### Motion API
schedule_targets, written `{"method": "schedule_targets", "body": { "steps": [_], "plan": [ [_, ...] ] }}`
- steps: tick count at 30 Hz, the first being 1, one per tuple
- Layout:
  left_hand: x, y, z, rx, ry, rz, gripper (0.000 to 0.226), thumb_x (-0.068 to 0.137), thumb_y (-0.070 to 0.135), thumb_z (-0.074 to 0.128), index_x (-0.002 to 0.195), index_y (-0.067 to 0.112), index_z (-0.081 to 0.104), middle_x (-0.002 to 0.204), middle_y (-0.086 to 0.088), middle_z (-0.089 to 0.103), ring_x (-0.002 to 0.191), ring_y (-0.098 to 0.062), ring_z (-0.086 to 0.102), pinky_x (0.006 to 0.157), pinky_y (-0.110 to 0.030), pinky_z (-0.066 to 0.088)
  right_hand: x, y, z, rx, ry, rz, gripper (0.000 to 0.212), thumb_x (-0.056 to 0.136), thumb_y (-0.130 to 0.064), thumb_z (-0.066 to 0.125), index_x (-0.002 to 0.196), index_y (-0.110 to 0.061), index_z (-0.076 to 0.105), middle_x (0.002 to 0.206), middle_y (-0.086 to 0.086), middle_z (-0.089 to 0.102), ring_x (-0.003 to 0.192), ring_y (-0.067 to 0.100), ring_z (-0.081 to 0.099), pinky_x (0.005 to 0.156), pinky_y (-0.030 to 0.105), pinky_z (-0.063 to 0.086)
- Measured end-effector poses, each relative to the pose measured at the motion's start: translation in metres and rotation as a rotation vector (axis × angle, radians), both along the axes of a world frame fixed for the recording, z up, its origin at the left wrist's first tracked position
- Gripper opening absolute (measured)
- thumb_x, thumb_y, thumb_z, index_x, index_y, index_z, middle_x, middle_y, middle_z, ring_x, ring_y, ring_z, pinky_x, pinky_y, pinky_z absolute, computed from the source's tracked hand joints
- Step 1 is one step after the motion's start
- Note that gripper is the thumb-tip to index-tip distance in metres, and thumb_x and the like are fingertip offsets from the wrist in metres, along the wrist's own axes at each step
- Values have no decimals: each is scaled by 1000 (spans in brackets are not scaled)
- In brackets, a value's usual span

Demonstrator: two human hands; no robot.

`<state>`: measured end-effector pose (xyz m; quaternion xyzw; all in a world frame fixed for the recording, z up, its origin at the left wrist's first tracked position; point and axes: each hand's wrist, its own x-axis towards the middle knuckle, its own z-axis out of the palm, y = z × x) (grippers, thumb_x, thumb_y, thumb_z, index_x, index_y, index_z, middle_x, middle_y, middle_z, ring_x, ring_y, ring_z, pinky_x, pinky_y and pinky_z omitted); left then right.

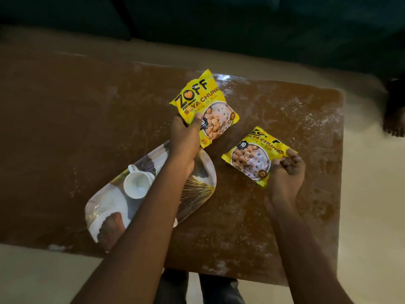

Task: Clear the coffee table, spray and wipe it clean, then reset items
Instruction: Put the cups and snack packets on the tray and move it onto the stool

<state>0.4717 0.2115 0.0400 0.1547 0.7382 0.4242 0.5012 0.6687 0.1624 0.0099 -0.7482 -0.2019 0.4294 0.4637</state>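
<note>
Coffee table (87, 119), glossy brown glass with pale streaks, fills the view. At seven o'clock on it lies a patterned tray (197, 183) carrying a white cup (137, 183). Toward twelve, the left hand (184, 139) pinches one yellow snack packet (206, 106) by its lower edge; at three o'clock the right hand (287, 172) grips a second packet (252, 156) by its corner. Streaks suggest wiping is done and resetting is underway; next, each packet needs laying flat and letting go.

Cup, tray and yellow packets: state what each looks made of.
Cup: likely glazed ceramic, plain glossy white. Tray: probably melamine or plastic, smooth printed leaf pattern. Packets: thin plastic film, crinkled, shiny, printed.
</note>
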Motion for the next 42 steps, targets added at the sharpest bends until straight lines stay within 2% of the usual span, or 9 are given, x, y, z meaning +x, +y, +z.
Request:
{"method": "schedule_targets", "body": {
  "steps": [6,10,14,20,25,30,33,39,42],
  "plan": [
    [-42,-48,29,134,138,114,29,97,21,57,122,7,52,119,-7,66,107,-20,66,91,-46,55,-28,-4,22,100,56,229,31,97,4,50,120,-18,51,94,-4,50,84,4,51,75,17,45],
    [-75,-91,34,156,214,110,24,98,21,56,119,12,51,120,-6,64,109,-18,64,92,-43,54,-46,-9,28,149,65,504,34,95,2,52,112,-28,56,112,11,59,103,21,57,90,34,49],
    [-113,-143,34,118,312,125,25,98,22,55,120,11,51,116,-4,64,107,-17,64,83,-29,54,-68,-10,27,177,35,788,31,93,9,52,113,-15,58,90,-6,53,86,4,52,75,20,45],
    [-147,-218,15,27,287,171,19,97,29,56,115,24,53,115,0,67,104,-16,66,90,-48,55,-93,-6,3,109,-32,975,34,94,8,52,110,-21,62,95,1,56,87,8,56,70,23,49],
    [-155,-266,-17,-41,203,183,12,97,28,56,108,30,55,116,-2,66,108,-20,65,93,-53,52,-106,-11,-14,141,-376,1019,39,88,2,59,116,-24,65,112,-2,60,99,21,60,83,48,54],
    [-148,-286,-36,-104,112,193,23,99,20,54,122,19,52,119,-2,64,114,-23,61,95,-46,51,-118,-32,-13,278,-876,1330,57,96,-30,56,149,-31,37,160,-4,25,147,21,22,112,45,26],
    [-143,-286,-40,-132,134,115,49,98,24,54,144,24,37,136,0,56,123,-19,55,103,-47,46,-117,-41,-26,215,-1015,1585,59,102,-55,34,155,-42,12,164,-14,-3,151,14,-13,118,46,15],
    [-136,-269,-38,-260,221,-91,70,101,23,47,156,17,4,152,-4,38,136,-25,40,106,-32,34,-115,-50,-37,171,-1093,1606,60,101,-59,20,155,-42,-2,164,-13,-8,150,18,-15,120,45,7],
    [-135,-266,-44,-260,398,-95,68,95,17,57,151,4,21,145,-16,42,134,-30,40,103,-29,33,-118,-48,-34,134,-1035,1609,61,100,-61,21,154,-44,-2,163,-15,-9,150,18,-15,120,48,6]
  ]
}}
